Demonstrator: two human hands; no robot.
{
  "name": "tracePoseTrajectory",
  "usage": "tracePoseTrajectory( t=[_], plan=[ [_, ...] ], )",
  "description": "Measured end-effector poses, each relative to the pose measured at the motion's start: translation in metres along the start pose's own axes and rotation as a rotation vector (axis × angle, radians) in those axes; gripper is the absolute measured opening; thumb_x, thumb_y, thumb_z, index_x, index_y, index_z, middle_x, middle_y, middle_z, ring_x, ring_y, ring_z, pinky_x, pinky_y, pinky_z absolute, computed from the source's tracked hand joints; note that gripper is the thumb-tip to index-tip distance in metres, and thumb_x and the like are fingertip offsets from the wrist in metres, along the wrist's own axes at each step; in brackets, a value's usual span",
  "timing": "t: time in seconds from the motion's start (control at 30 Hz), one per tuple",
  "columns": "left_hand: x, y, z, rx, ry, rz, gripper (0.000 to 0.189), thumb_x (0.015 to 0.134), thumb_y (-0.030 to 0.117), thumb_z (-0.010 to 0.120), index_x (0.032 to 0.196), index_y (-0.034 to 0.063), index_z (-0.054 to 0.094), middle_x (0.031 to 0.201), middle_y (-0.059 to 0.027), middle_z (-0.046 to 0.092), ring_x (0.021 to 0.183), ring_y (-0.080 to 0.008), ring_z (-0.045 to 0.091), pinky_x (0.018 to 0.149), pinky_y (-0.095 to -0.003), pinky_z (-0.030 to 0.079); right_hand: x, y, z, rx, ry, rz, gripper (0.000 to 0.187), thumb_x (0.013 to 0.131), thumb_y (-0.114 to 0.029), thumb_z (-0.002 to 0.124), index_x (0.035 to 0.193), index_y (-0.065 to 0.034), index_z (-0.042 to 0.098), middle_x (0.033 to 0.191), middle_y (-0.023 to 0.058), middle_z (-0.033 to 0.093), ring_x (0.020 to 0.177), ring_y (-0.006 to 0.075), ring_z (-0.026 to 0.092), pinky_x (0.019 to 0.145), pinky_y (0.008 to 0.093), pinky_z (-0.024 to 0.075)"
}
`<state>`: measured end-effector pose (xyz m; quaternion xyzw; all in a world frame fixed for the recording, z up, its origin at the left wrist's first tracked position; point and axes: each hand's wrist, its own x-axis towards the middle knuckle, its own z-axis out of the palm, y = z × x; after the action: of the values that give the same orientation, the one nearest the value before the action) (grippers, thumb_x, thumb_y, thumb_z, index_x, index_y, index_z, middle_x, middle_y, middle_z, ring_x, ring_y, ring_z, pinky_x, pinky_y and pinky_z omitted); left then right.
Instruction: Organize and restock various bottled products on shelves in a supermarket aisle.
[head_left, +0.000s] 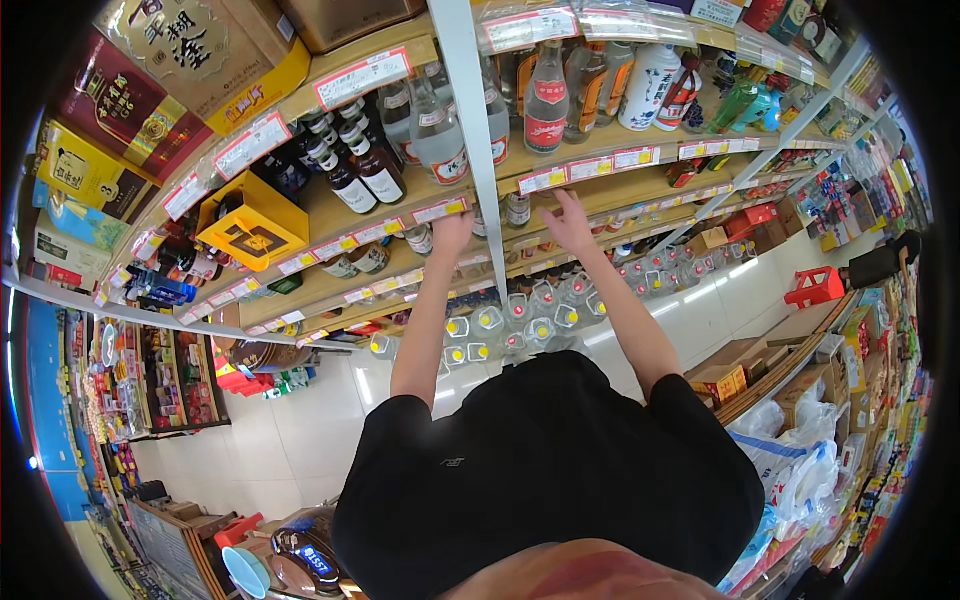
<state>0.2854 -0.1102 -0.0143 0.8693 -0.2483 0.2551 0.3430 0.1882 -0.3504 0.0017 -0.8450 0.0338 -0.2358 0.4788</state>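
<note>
Both my arms reach forward to a wooden store shelf, on either side of a white metal upright (480, 135). My left hand (452, 234) is at the shelf edge just left of the post, below a price-label strip (441, 210). Its fingertips are hidden, so any grip is unclear. A labelled jar (418, 240) stands close beside it. My right hand (571, 225) is right of the post, thumb and fingers apart, fingertips just under the edge of the shelf above. No object shows in it. A glass bottle with a pale label (517, 211) stands to its left.
Clear glass liquor bottles (437, 135) and dark bottles (367, 169) stand on the shelf above. A yellow box (255, 221) sits at its left. Several large plastic jugs (541, 330) stand on the floor below. Cartons (720, 382) and plastic bags (802, 472) lie at right; a person (877, 262) is farther off.
</note>
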Motion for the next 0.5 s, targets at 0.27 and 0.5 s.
tracePoseTrajectory(
  t=[0.27,0.5],
  plan=[
    [0.007,0.002,-0.015,-0.012,-0.278,-0.127,0.027,0.084,0.024,0.06,0.102,0.0036,0.064,0.105,-0.02,0.063,0.097,-0.0413,0.058,0.085,-0.0487,0.044,0.051,0.007,0.018,-0.296,-0.285,0.048,0.044,0.079,-0.031,0.072,0.115,-0.0089,0.06,0.108,0.014,0.063,0.098,0.0322,0.06,0.081,0.0416,0.0493],
    [-0.006,-0.011,-0.035,-0.002,-0.025,-0.116,0.03,0.081,0.015,0.064,0.108,0.0022,0.062,0.108,-0.0215,0.062,0.1,-0.043,0.056,0.086,-0.0486,0.044,0.066,-0.008,0.026,-0.469,-0.239,-0.203,0.047,0.077,-0.045,0.069,0.111,-0.0124,0.063,0.114,0.0131,0.063,0.106,0.0334,0.059,0.089,0.0453,0.0471]
  ],
)
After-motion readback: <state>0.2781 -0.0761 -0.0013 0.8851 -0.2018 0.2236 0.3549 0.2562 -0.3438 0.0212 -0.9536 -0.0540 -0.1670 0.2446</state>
